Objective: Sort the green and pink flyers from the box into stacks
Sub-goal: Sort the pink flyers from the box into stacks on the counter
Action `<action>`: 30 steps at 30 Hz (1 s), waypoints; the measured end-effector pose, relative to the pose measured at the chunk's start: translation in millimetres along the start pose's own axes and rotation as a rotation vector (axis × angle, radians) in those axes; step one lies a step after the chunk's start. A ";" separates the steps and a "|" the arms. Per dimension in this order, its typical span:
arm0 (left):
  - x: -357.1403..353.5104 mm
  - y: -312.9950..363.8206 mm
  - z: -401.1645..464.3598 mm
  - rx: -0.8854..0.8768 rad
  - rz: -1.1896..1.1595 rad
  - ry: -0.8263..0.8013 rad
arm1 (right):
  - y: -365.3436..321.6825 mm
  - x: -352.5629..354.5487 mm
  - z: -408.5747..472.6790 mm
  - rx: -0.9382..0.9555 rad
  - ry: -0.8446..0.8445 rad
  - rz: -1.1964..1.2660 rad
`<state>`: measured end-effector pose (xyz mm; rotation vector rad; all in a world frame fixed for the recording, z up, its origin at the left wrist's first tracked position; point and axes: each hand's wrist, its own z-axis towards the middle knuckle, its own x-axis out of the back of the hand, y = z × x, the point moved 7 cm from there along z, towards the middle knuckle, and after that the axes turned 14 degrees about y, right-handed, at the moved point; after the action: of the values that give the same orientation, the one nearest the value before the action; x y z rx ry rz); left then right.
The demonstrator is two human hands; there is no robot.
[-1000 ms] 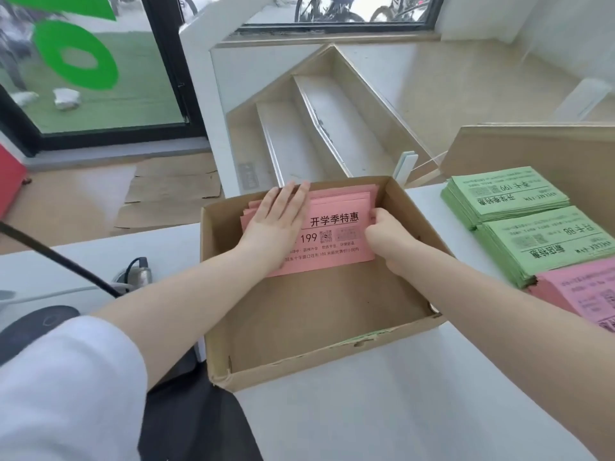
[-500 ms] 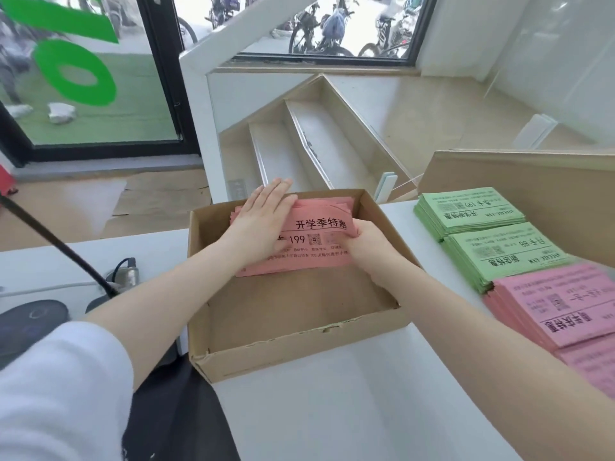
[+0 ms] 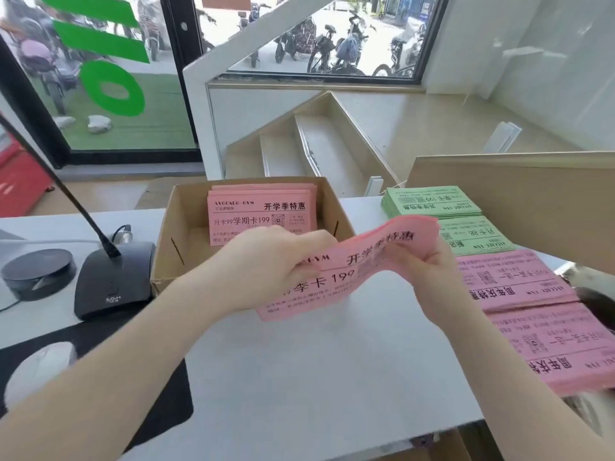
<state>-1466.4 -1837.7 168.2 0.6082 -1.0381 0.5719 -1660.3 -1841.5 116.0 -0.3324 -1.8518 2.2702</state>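
From the head camera I see my left hand (image 3: 276, 257) and right hand (image 3: 429, 261) each pinching an end of a pink flyer bundle (image 3: 352, 277), held just in front of the box (image 3: 166, 257). More pink flyers (image 3: 263, 211) lie inside the box; right of it sit green stacks (image 3: 429, 201) and pink stacks (image 3: 519, 287).

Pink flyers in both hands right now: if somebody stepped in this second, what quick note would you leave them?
Left hand and right hand each grip an end of a bent bundle of pink flyers, held above the table in front of the box.
More pink flyers lie in the box.
Done: two green stacks and two pink stacks along the right.
Left: set this bundle down with the pinks, then empty the box.
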 end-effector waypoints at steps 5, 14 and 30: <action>-84.2 6.8 -39.6 0.142 0.298 -0.188 | 72.3 32.2 -39.2 -0.198 -0.129 -0.271; -115.8 -24.6 -135.8 0.945 -0.857 0.311 | 85.9 42.4 -67.0 -0.251 -0.217 -0.137; -132.4 -0.2 -120.6 0.871 -0.964 0.446 | 92.6 51.2 -80.1 -0.156 -0.094 -0.194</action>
<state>-1445.4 -1772.8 2.6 1.5387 0.0485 0.2374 -1686.6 -1770.2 7.1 -0.0649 -2.0157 2.0519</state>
